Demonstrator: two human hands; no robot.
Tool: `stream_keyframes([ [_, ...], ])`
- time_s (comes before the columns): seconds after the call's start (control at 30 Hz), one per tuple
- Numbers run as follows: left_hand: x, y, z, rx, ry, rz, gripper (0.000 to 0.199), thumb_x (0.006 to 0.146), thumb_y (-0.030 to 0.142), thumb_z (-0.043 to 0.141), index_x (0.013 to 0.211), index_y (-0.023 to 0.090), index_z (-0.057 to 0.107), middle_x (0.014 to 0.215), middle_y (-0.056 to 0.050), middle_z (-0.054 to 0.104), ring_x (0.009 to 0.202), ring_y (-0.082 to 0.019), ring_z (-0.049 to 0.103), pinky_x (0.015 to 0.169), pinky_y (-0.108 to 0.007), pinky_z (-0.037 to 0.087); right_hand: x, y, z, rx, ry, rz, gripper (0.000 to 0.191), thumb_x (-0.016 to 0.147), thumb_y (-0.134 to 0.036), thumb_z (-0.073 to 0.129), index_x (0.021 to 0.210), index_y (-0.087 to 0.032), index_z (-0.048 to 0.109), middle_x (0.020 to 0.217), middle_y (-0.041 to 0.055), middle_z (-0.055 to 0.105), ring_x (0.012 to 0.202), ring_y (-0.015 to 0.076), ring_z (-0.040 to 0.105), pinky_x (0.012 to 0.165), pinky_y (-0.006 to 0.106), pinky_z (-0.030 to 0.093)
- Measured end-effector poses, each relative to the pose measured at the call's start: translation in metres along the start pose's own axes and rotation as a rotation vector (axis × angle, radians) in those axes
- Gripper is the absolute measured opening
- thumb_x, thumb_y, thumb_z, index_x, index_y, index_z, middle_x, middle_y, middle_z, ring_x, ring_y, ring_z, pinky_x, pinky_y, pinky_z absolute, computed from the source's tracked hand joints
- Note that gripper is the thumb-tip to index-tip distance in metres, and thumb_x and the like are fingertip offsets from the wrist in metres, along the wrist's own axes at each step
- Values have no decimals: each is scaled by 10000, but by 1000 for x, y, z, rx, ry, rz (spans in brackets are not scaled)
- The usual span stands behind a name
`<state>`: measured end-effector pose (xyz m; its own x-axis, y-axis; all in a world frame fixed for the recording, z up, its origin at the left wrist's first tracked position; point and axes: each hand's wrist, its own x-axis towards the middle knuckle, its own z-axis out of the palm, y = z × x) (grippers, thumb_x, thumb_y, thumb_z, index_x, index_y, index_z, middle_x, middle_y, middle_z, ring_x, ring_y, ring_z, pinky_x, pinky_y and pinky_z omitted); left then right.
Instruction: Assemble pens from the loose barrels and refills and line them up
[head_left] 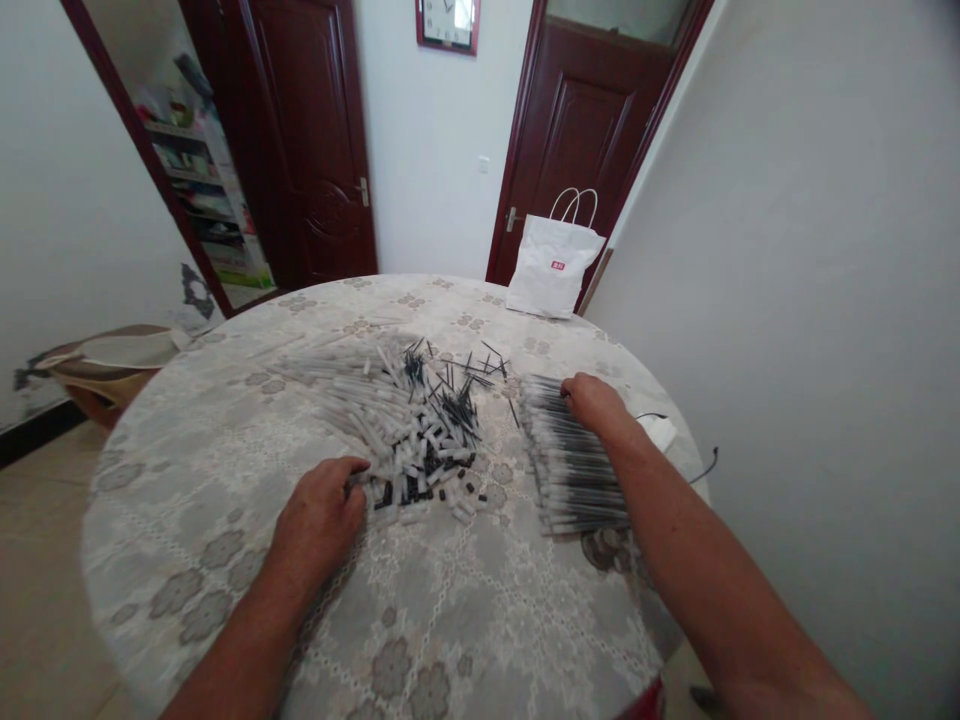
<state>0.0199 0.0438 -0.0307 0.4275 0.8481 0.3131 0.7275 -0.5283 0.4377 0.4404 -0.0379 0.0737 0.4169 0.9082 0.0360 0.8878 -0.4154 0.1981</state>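
Clear pen barrels [360, 400] lie in a loose heap on the table, with thin black refills [457, 408] and a pile of small white and black pen caps and plugs [420, 460] at the right and near side of it. At the near left edge of this heap rests my left hand [321, 510], thumb and forefinger apart, with nothing visible between them. To the right, assembled pens [574, 465] lie side by side in a thick stack. My right hand [596, 402] is over the stack's far end, its fingertips closed on a pen there; the forearm covers the stack's right side.
A patterned cloth covers the round table [420, 630]. At its far edge stands a white paper bag [555, 265] with handles. A white object [658, 432] and a dark cord [705, 468] lie by the right edge. A wall rises close on the right.
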Motion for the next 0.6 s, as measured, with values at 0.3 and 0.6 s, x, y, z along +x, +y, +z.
stream_keyframes([
  [0.3, -5, 9, -1, 9, 25, 9, 324, 891, 273, 483, 1119, 170, 689, 1096, -133, 713, 1065, -298, 640, 983, -425, 476, -36, -31, -23, 41, 100, -51, 311, 1023, -270, 448, 1186, -208, 707, 1162, 127, 678, 1048, 235, 643, 853, 303, 432],
  [0.6, -7, 14, -1, -20, 23, -6, 285, 907, 283, 539, 1137, 190, 678, 1105, -126, 712, 1059, -290, 632, 966, -410, 471, -95, -137, -13, 317, -5, -440, 224, 1000, -283, 532, 1161, -237, 681, 1093, 79, 691, 1024, 214, 636, 859, 281, 426],
])
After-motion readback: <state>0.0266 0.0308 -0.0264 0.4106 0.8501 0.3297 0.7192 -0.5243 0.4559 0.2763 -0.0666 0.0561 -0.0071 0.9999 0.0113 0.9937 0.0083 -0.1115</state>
